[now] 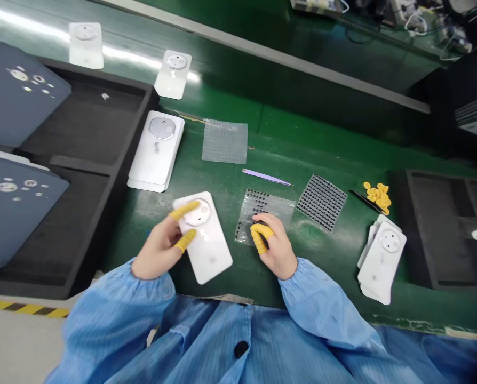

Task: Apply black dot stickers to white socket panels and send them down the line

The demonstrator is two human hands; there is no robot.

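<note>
My left hand (163, 244), with yellow finger covers, has its thumb and index finger spread over the camera ring of a white phone back panel (212, 249) lying tilted on the green table. My right hand (275, 242) is over a clear sheet with small black dots (278, 208); its yellow-covered thumb and index fingertip meet in a pinch, and anything between them is too small to make out. Another sheet full of black dots (322, 202) lies to the right. A purple pair of tweezers (267, 177) rests behind the sheets.
White panels are stacked at left (152, 160) and right (382, 261). Two single panels (85, 48) (173, 74) lie farther back. Black trays (130, 138) (422, 229) flank the table. A translucent sheet (224, 141), yellow finger covers (378, 196) and black tweezers (366, 201) lie around.
</note>
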